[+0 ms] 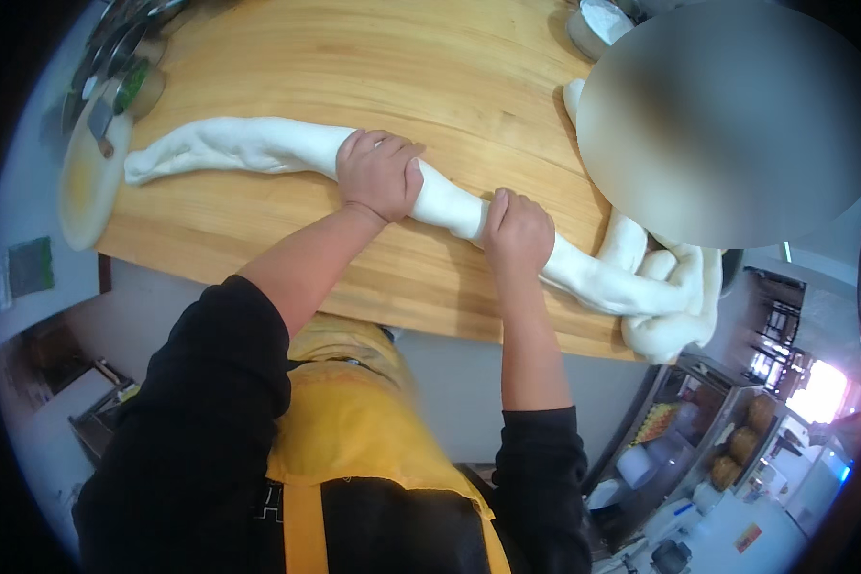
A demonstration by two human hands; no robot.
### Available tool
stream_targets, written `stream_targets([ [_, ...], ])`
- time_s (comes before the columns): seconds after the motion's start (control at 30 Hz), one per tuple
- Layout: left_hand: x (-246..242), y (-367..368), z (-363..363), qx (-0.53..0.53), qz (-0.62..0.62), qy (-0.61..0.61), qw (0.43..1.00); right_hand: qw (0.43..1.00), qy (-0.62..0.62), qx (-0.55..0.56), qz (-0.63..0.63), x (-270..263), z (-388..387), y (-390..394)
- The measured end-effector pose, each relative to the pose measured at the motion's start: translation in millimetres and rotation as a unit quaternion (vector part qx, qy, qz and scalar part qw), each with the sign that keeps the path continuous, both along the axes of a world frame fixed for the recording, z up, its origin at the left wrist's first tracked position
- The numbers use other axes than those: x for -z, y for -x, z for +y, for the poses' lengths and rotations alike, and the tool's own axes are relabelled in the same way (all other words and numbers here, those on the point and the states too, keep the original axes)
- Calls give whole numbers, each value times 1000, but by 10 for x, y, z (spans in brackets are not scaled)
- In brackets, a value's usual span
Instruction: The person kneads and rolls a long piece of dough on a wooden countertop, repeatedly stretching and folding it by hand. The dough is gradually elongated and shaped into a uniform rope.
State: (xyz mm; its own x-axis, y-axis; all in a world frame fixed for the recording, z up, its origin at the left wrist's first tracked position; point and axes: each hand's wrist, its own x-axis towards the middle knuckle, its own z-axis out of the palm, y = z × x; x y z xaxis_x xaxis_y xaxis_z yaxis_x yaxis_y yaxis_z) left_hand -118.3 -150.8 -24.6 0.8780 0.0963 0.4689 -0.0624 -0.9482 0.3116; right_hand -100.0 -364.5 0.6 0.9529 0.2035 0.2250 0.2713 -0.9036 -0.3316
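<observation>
A long, thick rope of white dough (258,143) lies across the wooden worktop (373,57). My left hand (382,174) is wrapped around its middle, fingers over the far side. Farther right along the same rope, my right hand (518,228) grips a narrower stretch. Between the hands the dough is smooth and thinner than at its lumpy left part. The rope's right end meets a folded pile of dough (671,333) at the worktop's right edge; how they join cannot be told. Part of that pile is hidden behind a blurred area.
At the left edge stand a pale oval board (79,194) with a scraper (100,122) on it, and a metal container with chopped greens (133,86). A metal bowl of white powder (603,25) is at the far right. Shelving (660,430) stands below right.
</observation>
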Motion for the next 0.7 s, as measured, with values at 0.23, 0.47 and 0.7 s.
stream_targets([
  [0.23,-85,-751,35,-5,110,11,994,993,-67,95,31,42,154,-639],
  [0.47,-456,-1305,-41,-11,278,39,960,973,-119,161,115,-76,173,-1065],
  [0.7,-390,-1058,135,159,234,23,959,988,-11,-46,147,3,96,-597],
])
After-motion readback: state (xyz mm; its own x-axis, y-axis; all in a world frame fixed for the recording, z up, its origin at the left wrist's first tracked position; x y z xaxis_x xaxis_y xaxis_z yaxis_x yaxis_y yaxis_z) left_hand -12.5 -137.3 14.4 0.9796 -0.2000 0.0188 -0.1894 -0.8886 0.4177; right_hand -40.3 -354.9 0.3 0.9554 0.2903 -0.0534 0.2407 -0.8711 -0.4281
